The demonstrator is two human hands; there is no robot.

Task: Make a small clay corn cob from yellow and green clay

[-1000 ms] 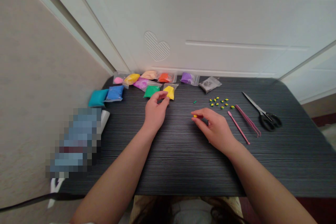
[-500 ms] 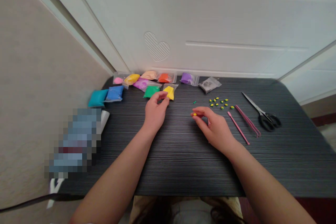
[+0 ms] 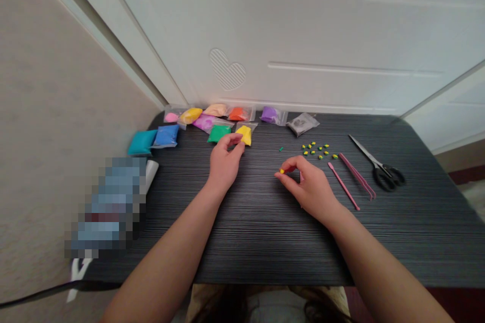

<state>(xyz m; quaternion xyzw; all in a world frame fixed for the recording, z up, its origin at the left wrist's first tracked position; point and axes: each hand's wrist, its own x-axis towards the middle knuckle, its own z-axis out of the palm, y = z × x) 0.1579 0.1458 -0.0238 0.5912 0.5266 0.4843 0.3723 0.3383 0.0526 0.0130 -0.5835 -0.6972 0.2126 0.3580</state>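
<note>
Between the thumb and index finger of my right hand [image 3: 308,186] is a small yellow clay ball [image 3: 282,171], held just above the dark table. My left hand [image 3: 224,161] is at the near left edge of a bag of yellow clay [image 3: 245,135], thumb and index finger closed on it. Beside that hand lies a bag of green clay [image 3: 220,133]. A thin green clay sliver [image 3: 281,149] rests beyond my right fingertips. Several little yellow-and-green clay pieces [image 3: 320,148] are spread on the table to the right of it.
Right of my right hand lie a pink modelling stick [image 3: 344,186], pink tweezers [image 3: 356,175] and black-handled scissors [image 3: 379,165]. Bags of purple [image 3: 270,114], grey [image 3: 303,124], orange [image 3: 237,113] and blue clay [image 3: 166,135] line the back and left. A white door stands behind the table.
The right fingers have shifted slightly, and the yellow ball sits a little lower and more in view between them. My left hand stays at the yellow bag.
</note>
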